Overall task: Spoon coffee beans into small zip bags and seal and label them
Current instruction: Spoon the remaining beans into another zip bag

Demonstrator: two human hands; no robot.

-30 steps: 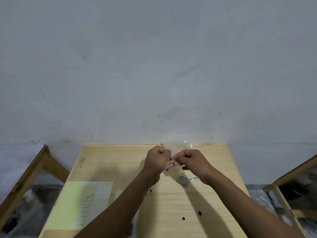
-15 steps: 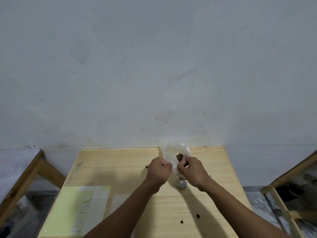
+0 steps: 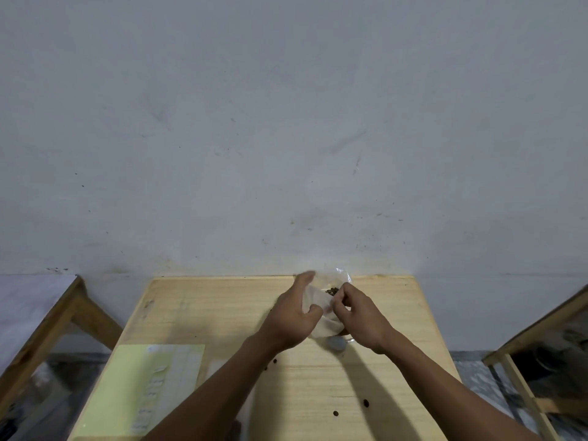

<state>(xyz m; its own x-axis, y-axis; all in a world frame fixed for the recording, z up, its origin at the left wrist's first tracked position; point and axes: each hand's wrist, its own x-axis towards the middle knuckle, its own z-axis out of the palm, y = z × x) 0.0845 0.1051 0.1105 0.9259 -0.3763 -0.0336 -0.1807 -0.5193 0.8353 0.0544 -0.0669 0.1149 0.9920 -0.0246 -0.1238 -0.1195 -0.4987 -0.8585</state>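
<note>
1. Small clear zip bag [image 3: 319, 305], held up over the far right part of the wooden worktop [image 3: 203, 310], between both hands. Its film is pale and partly blurred.
2. Contents: a small clump of dark coffee beans [image 3: 333, 291] shows near the bag's upper, far part. How much more is inside, I cannot tell.
3. Bag's long axis runs roughly from near to far, slanting up and away from the person; which end is the mouth I cannot tell.
4. Left hand [image 3: 294, 316]: fingers stretched out along the bag's left side, thumb crossing onto its front. The grip is wide, pressing rather than curled.
5. Right hand [image 3: 359, 316]: fingers curled, a narrow grip pinching the bag's right edge.
6. Just below the bag, a grey spoon [image 3: 336, 343] lies on the worktop, bowl toward the person's left.
7. Loose beans [image 3: 366, 402] scattered on the near worktop, well apart from the bag.
8. Yellow label sheet [image 3: 127, 386] lies flat at the near left, with small white labels in a column.
</note>
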